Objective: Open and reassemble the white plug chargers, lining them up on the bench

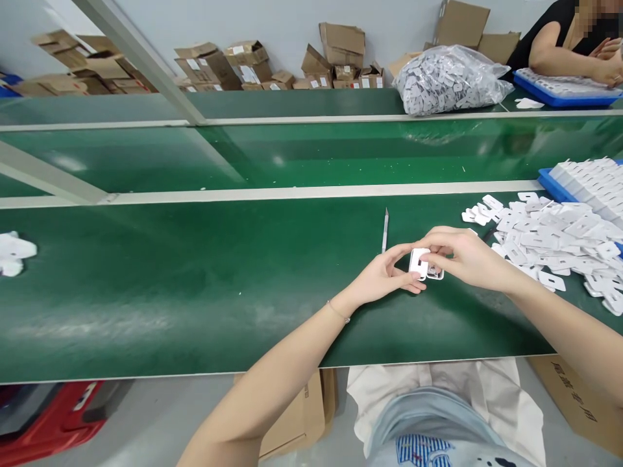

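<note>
Head view, nearest first: we have pale cloth (360,395) over the lap at the bottom of the frame, with a brown carton (574,402) at the lower right. Right of centre, above the green worktop (195,279), our left hand (382,279) pinches a slotted white piece (417,264) between thumb and fingers. Our right hand (464,259) pinches it from the other side, thumb against its face. A white-rimmed piece (436,274) sits just beside it; whether the two are joined, we cannot tell. Beyond our left hand lies a slim pen-like tool (385,230). At the right edge we see a loose heap of flat white pieces (549,237) near a blue tray (549,183). Farther off, a clear bag of white parts (452,78) stands at the upper right, near a co-worker's arm (559,61); cardboard boxes (343,45) line the wall.
</note>
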Available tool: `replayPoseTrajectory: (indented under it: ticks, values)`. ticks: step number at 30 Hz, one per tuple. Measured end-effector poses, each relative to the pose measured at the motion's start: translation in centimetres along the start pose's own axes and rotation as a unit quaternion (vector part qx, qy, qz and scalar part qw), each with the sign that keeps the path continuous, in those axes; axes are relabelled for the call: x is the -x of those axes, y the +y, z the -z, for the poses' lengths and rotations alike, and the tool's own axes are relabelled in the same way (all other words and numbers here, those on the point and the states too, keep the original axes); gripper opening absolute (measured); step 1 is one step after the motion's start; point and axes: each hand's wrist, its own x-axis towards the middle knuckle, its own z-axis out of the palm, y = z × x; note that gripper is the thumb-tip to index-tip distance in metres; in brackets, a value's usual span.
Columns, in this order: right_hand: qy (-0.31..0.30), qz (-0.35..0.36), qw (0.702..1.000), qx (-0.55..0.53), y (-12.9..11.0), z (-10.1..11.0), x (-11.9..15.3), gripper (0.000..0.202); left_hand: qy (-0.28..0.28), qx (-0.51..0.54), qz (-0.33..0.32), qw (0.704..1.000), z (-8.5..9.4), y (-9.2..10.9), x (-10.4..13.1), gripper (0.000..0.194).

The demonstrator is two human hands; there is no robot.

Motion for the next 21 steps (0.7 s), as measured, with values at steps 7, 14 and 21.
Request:
replayPoseTrajectory:
  ticks: [7, 14, 21]
  values:
    - [-0.037, -0.052, 0.99, -0.122, 0.48, 0.51, -0.57, 0.024, -0.012, -0.05, 0.0, 0.999, 0.05, 0.7, 0.14, 0.069]
    - [-0.046, -0.055, 0.993, -0.094, 0.19, 0.43, -0.74, 0.025, -0.011, -0.056, 0.004, 0.998, 0.14, 0.7, 0.15, 0.07]
    - [-0.016, 0.0, 0.998, 0.056, -0.14, -0.15, 0.0, 0.028, -0.001, -0.011, 0.013, 1.0, -0.11, 0.82, -0.02, 0.061]
